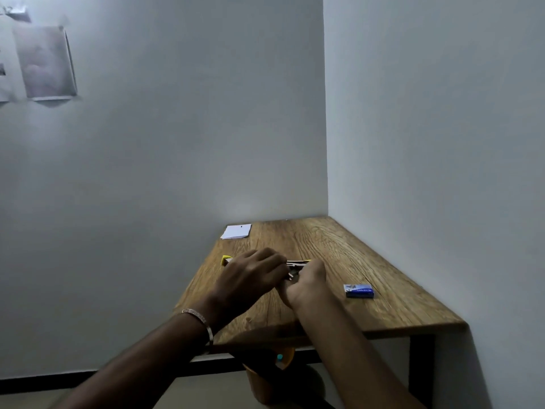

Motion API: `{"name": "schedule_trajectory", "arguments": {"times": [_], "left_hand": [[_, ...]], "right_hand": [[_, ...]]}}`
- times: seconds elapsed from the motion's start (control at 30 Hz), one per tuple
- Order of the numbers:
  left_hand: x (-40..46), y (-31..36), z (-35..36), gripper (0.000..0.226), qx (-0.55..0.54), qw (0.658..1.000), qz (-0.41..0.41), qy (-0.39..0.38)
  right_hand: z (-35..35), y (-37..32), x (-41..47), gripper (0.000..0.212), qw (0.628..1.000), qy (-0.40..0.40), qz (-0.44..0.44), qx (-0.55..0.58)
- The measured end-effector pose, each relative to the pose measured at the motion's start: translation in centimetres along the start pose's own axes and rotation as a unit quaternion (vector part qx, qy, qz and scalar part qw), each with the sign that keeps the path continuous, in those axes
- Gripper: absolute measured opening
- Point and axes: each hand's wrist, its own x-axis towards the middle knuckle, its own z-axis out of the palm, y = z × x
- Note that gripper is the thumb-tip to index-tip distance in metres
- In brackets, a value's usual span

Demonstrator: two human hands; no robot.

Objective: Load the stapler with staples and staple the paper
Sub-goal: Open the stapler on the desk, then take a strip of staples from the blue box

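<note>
Steadying the yellow stapler (226, 259) on the tabletop (354, 261), the left hand (250, 276) curls over its body while the right hand (306, 283) pinches at the opened metal channel – likely seating staples, though none can be made out. Both hands meet mid-tabletop, probably so the surface takes the stapler's weight. Off to the right lies the blue staple box (358, 291) (its print too blurred to read). White paper (236, 231) waits at the far corner – well apart.

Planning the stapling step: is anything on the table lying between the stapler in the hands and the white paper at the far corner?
Nothing visible: bare wooden table separates the yellow stapler from the white paper.
</note>
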Motion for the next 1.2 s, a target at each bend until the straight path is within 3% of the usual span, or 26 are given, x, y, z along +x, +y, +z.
{"name": "schedule_trajectory", "arguments": {"times": [0.13,0.23,0.33,0.43,0.5,0.6,0.7,0.83,0.9,1.07,1.2], "left_hand": [[0.4,-0.4,-0.2,0.008,-0.006,0.999,-0.044,-0.018],[0.3,-0.3,0.2,0.003,-0.078,0.983,-0.161,-0.038],[-0.3,-0.4,1.3,0.012,-0.19,0.919,-0.342,-0.035],[-1.3,-0.7,2.4,0.02,-0.291,0.831,-0.473,-0.03],[-2.0,-1.0,3.1,0.02,-0.324,0.79,-0.519,-0.042],[-2.8,-1.2,3.8,0.017,-0.359,0.767,-0.527,-0.079],[-3.2,-1.1,4.1,0.014,-0.373,0.765,-0.512,-0.114],[-3.3,-1.1,4.6,0.019,-0.372,0.765,-0.498,-0.17],[-3.5,-1.1,4.9,0.021,-0.377,0.762,-0.493,-0.185],[-3.9,-1.0,5.2,0.028,-0.33,0.8,-0.46,-0.199],[-3.9,-0.9,5.0,0.028,-0.303,0.825,-0.436,-0.195]], "right_hand": [[-0.1,0.1,0.3,0.053,0.999,-0.031,-0.005,-0.01],[-0.8,0.1,1.3,0.065,0.996,-0.032,-0.033,-0.077],[-1.6,-0.5,2.1,0.065,0.974,-0.009,-0.055,-0.219],[-2.3,-1.8,2.6,0.035,0.938,0.032,-0.056,-0.342],[-2.6,-2.8,2.9,0.02,0.904,0.044,-0.046,-0.423],[-3.0,-4.7,3.3,0.021,0.852,0.043,-0.035,-0.52],[-3.0,-7.0,3.5,0.018,0.769,0.038,-0.053,-0.636],[-2.1,-10.0,3.8,0.011,0.569,0.011,-0.113,-0.815],[-1.9,-11.2,4.0,0.015,0.496,0.008,-0.129,-0.858],[-2.8,-13.1,5.1,0.021,0.371,0.021,-0.151,-0.916],[-3.6,-13.7,6.0,0.021,0.344,0.012,-0.198,-0.918]]}}
